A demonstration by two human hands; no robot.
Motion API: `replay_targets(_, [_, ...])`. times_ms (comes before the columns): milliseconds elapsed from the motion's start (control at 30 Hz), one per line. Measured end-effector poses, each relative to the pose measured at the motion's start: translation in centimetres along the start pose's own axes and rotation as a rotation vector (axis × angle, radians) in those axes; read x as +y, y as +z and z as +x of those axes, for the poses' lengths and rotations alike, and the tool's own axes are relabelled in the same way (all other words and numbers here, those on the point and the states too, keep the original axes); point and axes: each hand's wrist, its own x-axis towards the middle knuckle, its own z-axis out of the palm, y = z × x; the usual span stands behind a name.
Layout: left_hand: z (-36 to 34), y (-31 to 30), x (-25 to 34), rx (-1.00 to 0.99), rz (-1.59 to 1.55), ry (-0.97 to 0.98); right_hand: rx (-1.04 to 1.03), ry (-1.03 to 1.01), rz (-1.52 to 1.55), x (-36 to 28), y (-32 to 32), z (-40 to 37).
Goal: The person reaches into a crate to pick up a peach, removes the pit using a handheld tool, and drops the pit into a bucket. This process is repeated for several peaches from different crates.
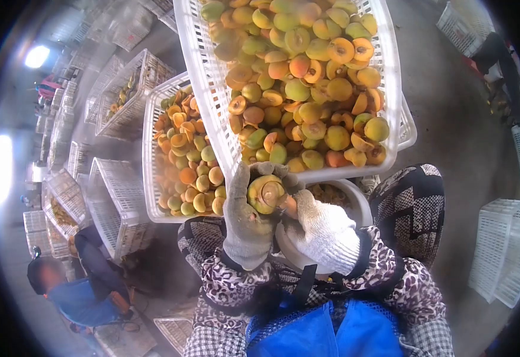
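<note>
My left hand (247,220), in a grey knit glove, grips a yellow-green apricot (264,193) at the middle of the view. My right hand (325,229), in a white knit glove, presses on the same fruit from the right; whether it holds a tool is hidden. Both hands hover over a white bowl (361,202) on my lap. Just above them a tilted white plastic crate (212,89) is heaped with whole and halved apricots (307,77).
A second white crate (150,149) of apricot halves sits to the left. Empty and part-filled crates (114,202) stand further left, more crates (507,250) at the right. A person in blue (75,294) crouches lower left; another person (504,65) is at top right.
</note>
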Motion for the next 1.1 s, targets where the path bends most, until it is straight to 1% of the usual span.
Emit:
replay_targets(33, [-0.2, -0.1, -0.1, 0.002, -0.006, -0.001, -0.023, 0.055, 0.051, 0.1, 0.3, 0.0])
replay_targets(67, [-0.5, -0.3, -0.2, -0.036, 0.410, 0.197, -0.046, 0.111, 0.102, 0.2, 0.4, 0.1])
replay_targets(100, [-0.7, -0.4, -0.4, -0.074, 0.828, 0.393, -0.049, 0.114, 0.099, 0.1, 0.4, 0.3])
replay_targets(133, [-0.6, -0.4, -0.6, -0.074, 0.825, 0.388, -0.106, 0.128, -0.021, -0.1, 0.2, 0.7])
replay_targets(167, [-0.6, -0.6, -0.8, 0.076, 0.690, 0.252, -0.161, 0.142, -0.140, -0.3, 0.1, 0.9])
replay_targets(200, [-0.6, -0.7, -0.9, 0.221, 0.552, 0.117, -0.160, 0.147, -0.139, -0.4, -0.1, 1.0])
replay_targets(233, [-0.7, -0.8, -0.8, 0.219, 0.553, 0.113, -0.180, 0.149, -0.137, -0.4, -0.1, 1.0])
replay_targets(300, [-1.2, -1.0, -0.3, 0.014, 0.600, 0.220, -0.202, 0.151, -0.134, -0.3, 0.2, 0.8])
replay_targets(333, [-1.1, -0.7, -0.1, 0.014, 0.600, 0.219, -0.247, 0.191, -0.001, -0.1, 0.7, 0.5])
replay_targets(367, [-0.8, -0.3, 0.3, 0.086, 0.359, 0.060, -0.292, 0.231, 0.132, 0.1, 1.2, 0.2])
replay_targets(400, [-0.6, 0.0, 0.4, 0.155, 0.117, -0.098, -0.255, 0.250, 0.197, 0.1, 1.6, 0.2])
replay_targets(433, [-0.4, -0.1, 0.1, 0.152, 0.119, -0.100, -0.252, 0.253, 0.198, 0.3, 1.3, 0.2])
replay_targets(500, [0.0, -0.3, -0.8, 0.096, 0.124, 0.012, -0.473, 0.394, 0.723, 0.5, -0.4, 0.6])
replay_targets(533, [0.1, 0.0, -1.0, 0.097, 0.126, 0.010, -0.602, 0.377, 0.835, 0.8, -1.4, 0.9])
replay_targets(567, [0.4, 0.3, -1.1, 0.011, 0.448, 0.236, -0.602, 0.374, 0.836, 0.8, -1.5, 0.8])
replay_targets(600, [0.5, 0.6, -1.2, -0.078, 0.768, 0.465, -0.506, 0.370, 0.703, 0.8, -1.6, 0.8])
replay_targets(633, [0.4, 0.8, -0.9, -0.081, 0.769, 0.467, -0.409, 0.367, 0.572, 0.8, -1.8, 0.7])
replay_targets(667, [0.1, 0.9, -0.4, -0.044, 0.488, 0.221, -0.374, 0.391, 0.320, 0.5, -1.7, 0.7])
replay_targets(700, [0.0, 0.8, 0.0, -0.007, 0.208, -0.027, -0.371, 0.395, 0.324, 0.5, -1.2, 0.6])
replay_targets(733, [0.1, 0.3, 0.1, 0.083, 0.045, -0.227, -0.388, 0.394, 0.270, 0.6, -0.4, 0.2])
replay_targets(767, [-0.1, 0.2, 0.0, 0.091, 0.043, -0.232, -0.410, 0.391, 0.214, 0.7, 0.1, -0.1])
replay_targets(800, [-0.3, 0.4, 0.1, 0.112, 0.112, -0.236, -0.410, 0.444, 0.480, 0.5, -0.2, -0.2])
replay_targets(833, [-0.3, 0.6, 0.1, 0.129, 0.183, -0.237, -0.411, 0.443, 0.481, 0.6, -0.1, -0.1])
replay_targets(867, [-0.1, 0.7, -0.3, 0.124, 0.158, -0.199, -0.409, 0.418, 0.428, 0.7, 0.1, -0.2])
replay_targets(933, [0.3, 1.4, -0.6, 0.137, 0.185, -0.200, -0.398, 0.380, 0.326, 1.3, 0.9, -0.6])
replay_targets(1000, [0.5, 2.2, -1.2, 0.209, 0.174, -0.200, -0.394, 0.347, 0.221, 1.7, 1.3, -1.2])
replay_targets(1067, [1.0, 1.4, -1.8, 0.183, 0.183, -0.181, -0.389, 0.326, 0.166, 2.1, 1.0, -1.0])
replay_targets(1100, [1.1, 1.1, -2.1, 0.158, 0.192, -0.161, -0.474, 0.356, 0.456, 2.6, 0.4, -0.5])
